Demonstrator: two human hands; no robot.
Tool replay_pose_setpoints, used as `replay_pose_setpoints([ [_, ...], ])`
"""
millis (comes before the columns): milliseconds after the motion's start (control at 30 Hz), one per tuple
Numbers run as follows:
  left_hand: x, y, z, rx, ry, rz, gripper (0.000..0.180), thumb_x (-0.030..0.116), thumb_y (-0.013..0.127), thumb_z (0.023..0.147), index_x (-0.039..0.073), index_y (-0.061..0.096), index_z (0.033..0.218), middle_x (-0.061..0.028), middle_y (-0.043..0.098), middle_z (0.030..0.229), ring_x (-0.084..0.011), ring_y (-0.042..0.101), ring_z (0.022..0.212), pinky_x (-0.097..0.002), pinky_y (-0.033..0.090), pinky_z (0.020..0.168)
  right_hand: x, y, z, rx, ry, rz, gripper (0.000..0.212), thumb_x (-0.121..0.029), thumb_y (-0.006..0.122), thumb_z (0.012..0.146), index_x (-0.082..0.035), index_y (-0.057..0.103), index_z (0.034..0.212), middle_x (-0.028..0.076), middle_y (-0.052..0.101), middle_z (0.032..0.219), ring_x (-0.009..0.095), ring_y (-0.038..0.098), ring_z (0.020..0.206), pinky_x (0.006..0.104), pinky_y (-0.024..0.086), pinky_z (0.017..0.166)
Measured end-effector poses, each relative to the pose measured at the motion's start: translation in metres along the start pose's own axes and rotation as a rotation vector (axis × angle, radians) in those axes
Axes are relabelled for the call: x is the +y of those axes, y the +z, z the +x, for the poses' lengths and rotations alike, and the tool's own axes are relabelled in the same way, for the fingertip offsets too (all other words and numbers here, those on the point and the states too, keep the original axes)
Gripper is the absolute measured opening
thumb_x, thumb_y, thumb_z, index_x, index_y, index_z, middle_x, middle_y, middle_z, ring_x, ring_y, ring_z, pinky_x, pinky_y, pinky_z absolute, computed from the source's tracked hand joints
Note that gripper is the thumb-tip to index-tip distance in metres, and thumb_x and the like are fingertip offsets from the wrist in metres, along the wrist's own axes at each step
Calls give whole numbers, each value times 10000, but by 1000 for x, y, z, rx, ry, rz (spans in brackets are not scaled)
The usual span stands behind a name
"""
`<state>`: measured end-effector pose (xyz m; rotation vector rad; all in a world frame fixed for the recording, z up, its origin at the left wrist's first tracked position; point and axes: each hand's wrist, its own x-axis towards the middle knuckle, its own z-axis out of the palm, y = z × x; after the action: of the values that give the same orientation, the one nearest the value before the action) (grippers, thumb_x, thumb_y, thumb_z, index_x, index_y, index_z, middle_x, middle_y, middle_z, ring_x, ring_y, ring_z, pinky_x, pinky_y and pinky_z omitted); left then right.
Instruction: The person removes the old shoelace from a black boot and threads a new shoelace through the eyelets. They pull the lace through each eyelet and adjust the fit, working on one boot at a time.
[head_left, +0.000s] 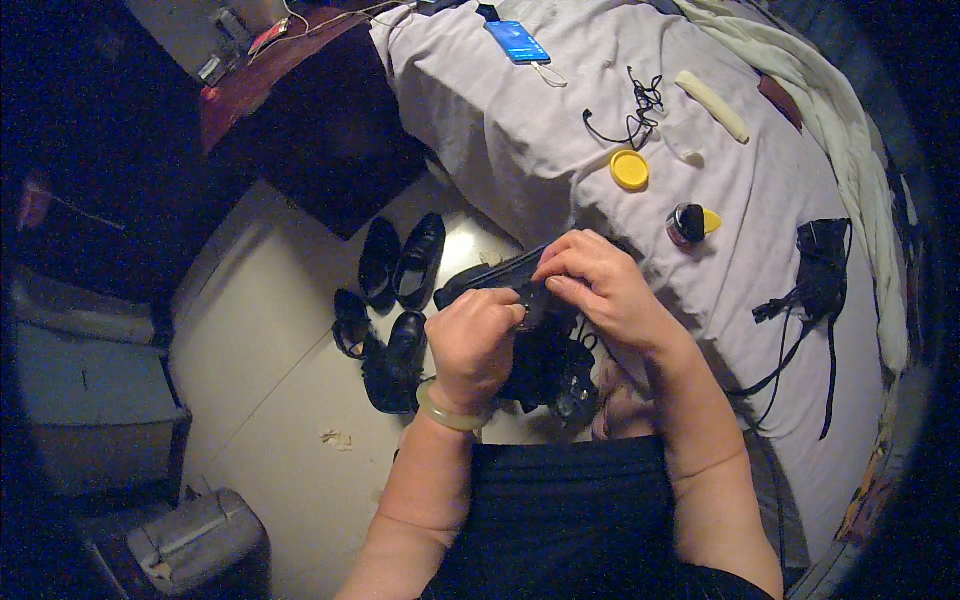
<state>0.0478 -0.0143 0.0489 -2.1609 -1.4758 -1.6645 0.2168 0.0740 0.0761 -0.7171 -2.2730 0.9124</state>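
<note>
At frame centre, the left hand [474, 338] and right hand [603, 287] grip a black shoe-like item [543, 308], seemingly steadying it.

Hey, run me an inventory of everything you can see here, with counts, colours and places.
Phone: one, blue screen, far on bed
Tangled cord: one, black, on bed
Long strip: one, cream, right of cord
Round lid: one, yellow, below cord
Jar: one, dark and yellow, near lid
Strappy item: one, black, right side of bed
Bed sheet: one, pale, right
Shoes: at least four, black, on floor
Scraps: several, pale, on floor
Bin: one, grey, lower left
Black item: one, between hands, kind unclear
Bracelet: one, pale green, left wrist
Left hand: one, closed on black item
Right hand: one, fingertips at black item
Dark edges: too dim to list
</note>
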Motion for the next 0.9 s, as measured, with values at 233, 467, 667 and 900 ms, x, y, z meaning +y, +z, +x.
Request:
replay_pose_setpoints([
  [233,4,4,0,-47,25,-17,129,-1,624,672,76,576,763,-81,651,759,-250,629,625,-339,503,528,5,-7,-2,-215,64,252,109,-110,632,833,-9,654,867,92,615,870,222,585,848,317,462,764],
  [467,5,6,-2,-88,28,-15,134,-1,625,658,79,576,754,-71,647,748,-238,627,625,-331,498,525,2,-15,0,-290,138,284,118,-116,647,817,0,626,822,85,607,794,204,588,772,307,464,701],
  [667,6,5,-2,-74,26,-30,132,-7,620,659,72,577,755,-75,644,744,-238,628,626,-328,498,528,5,-5,0,-274,105,100,137,-142,636,817,-14,596,843,141,609,809,287,607,779,365,479,699],
  [900,3,4,-2,-78,-6,-84,150,-27,617,645,57,577,762,-92,646,757,-259,635,652,-339,512,572,5,1,1,4,189,110,122,-126,596,837,-7,571,843,160,592,818,320,592,794,385,468,727],
])
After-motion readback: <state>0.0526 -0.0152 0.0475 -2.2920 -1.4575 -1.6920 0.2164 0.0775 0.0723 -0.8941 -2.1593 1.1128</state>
